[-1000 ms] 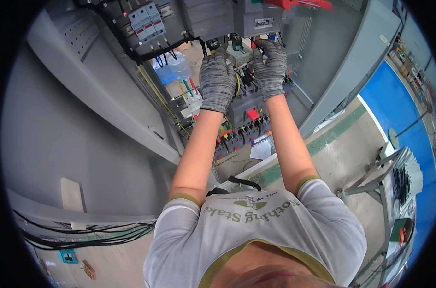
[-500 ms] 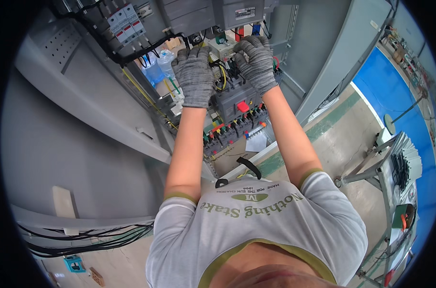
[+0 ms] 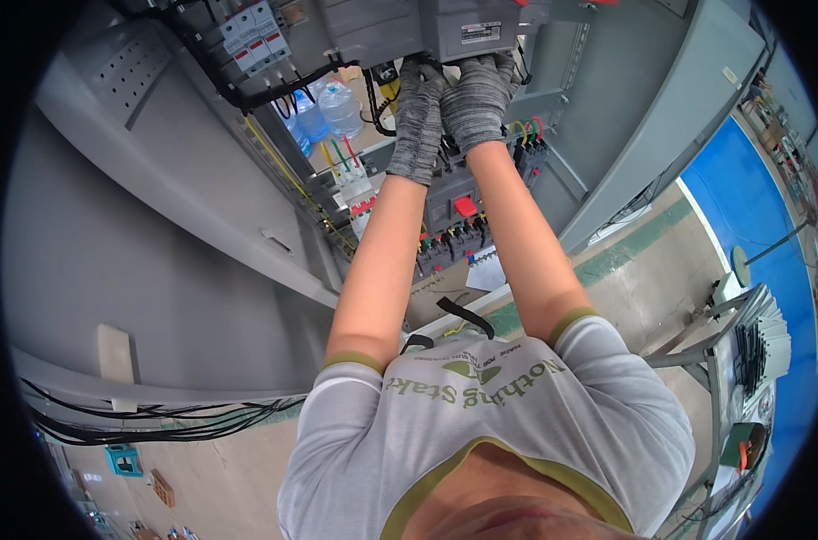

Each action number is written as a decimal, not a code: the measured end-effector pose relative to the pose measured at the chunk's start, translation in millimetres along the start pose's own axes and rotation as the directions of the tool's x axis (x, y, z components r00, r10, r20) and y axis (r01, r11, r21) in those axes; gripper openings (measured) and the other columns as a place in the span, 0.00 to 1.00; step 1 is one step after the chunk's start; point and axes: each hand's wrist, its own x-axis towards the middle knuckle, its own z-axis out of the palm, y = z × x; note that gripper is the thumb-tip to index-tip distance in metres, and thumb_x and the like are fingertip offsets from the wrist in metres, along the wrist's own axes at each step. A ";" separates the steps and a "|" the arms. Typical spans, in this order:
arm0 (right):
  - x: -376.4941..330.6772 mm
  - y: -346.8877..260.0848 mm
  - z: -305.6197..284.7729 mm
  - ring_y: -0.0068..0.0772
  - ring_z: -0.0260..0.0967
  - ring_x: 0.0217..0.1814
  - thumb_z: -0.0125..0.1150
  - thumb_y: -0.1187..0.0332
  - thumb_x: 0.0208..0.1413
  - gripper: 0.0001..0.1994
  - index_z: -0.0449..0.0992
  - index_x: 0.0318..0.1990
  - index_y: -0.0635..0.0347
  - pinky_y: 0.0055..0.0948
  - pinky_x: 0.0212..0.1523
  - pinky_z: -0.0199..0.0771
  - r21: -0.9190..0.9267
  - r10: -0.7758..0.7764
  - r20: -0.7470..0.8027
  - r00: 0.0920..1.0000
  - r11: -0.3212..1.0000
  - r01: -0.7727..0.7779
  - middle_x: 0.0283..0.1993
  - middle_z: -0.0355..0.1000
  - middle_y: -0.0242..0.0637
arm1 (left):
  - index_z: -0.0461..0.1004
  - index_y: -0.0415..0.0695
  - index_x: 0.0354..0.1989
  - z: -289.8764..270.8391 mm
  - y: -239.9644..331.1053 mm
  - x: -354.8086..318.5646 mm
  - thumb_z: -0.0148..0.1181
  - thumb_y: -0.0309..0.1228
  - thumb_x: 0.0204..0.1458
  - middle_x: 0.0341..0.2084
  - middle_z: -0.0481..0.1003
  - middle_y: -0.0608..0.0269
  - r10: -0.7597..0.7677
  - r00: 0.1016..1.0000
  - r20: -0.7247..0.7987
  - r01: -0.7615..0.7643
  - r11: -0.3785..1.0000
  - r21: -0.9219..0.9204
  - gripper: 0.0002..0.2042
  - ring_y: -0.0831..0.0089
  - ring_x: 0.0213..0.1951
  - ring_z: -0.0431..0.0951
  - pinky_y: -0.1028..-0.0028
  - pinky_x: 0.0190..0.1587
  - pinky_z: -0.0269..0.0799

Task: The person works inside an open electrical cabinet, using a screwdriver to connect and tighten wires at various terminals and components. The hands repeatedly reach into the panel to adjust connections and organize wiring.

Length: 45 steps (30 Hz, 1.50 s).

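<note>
Both hands wear grey knitted gloves and meet inside an electrical cabinet, just below a large grey breaker housing point(image 3: 470, 27). My left hand point(image 3: 416, 121) points upward beside the right, its fingers pressed together and their tips hidden under the housing. Close against it, my right hand point(image 3: 477, 101) has bent fingers at the same lower edge. Whatever lies between the fingertips is hidden. Beneath the wrists sits a lower breaker with a red handle point(image 3: 464, 207). To the left of my left hand hangs a black cable point(image 3: 373, 103).
Fuse holders point(image 3: 254, 38) and a black wire bundle point(image 3: 292, 87) are at upper left. Clear plastic bottles point(image 3: 340, 110) show behind the frame. The grey cabinet door point(image 3: 148, 261) stands at left, a metal post point(image 3: 665, 117) at right. A cart point(image 3: 724, 360) holds stacked parts.
My left hand has moved right and up, my right hand slightly up, so they now touch. Both have come up against the breaker's lower edge. The view has shifted a little.
</note>
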 end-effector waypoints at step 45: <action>-5.7 -9.2 15.3 0.56 0.62 0.48 0.64 0.58 0.43 0.25 0.69 0.45 0.67 0.46 0.50 0.61 0.270 0.086 -0.087 0.993 0.961 -0.059 0.46 0.65 0.54 | 0.69 0.43 0.46 -18.0 -4.2 6.8 0.51 0.37 0.56 0.37 0.73 0.65 -0.153 0.981 0.118 0.186 0.911 -0.367 0.14 0.74 0.39 0.72 0.76 0.43 0.70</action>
